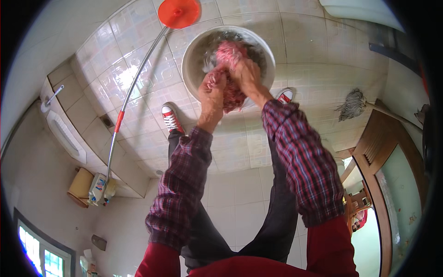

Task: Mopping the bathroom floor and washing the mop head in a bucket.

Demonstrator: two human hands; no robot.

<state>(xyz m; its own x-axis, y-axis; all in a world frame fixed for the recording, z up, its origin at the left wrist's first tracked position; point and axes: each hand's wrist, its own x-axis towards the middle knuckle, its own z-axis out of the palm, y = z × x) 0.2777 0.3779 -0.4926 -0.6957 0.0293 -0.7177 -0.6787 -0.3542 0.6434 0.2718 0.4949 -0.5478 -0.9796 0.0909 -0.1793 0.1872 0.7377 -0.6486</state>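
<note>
A round white bucket (187,62) stands on the tiled floor between my feet, with cloudy, churned water (207,55) inside. A shaggy pink-and-red mop pad (232,52) is bunched up over the bucket, one end at the water and the other hanging by the near rim. My left hand (211,90) grips its left side near the rim. Higher up on the right, my right hand (247,74) is closed on the same pad. The fingers of both hands are partly hidden by the wet strands. Purple-and-red checked sleeve covers (181,187) reach almost to my wrists.
A metal mop pole (138,74) with a bare orange disc head (178,13) slants along the left. A squat toilet (65,135) is set into the raised step. Detergent bottles (98,187) stand by a wooden bin (80,187). At right are a grey string mop (352,104) and a wooden door (373,155).
</note>
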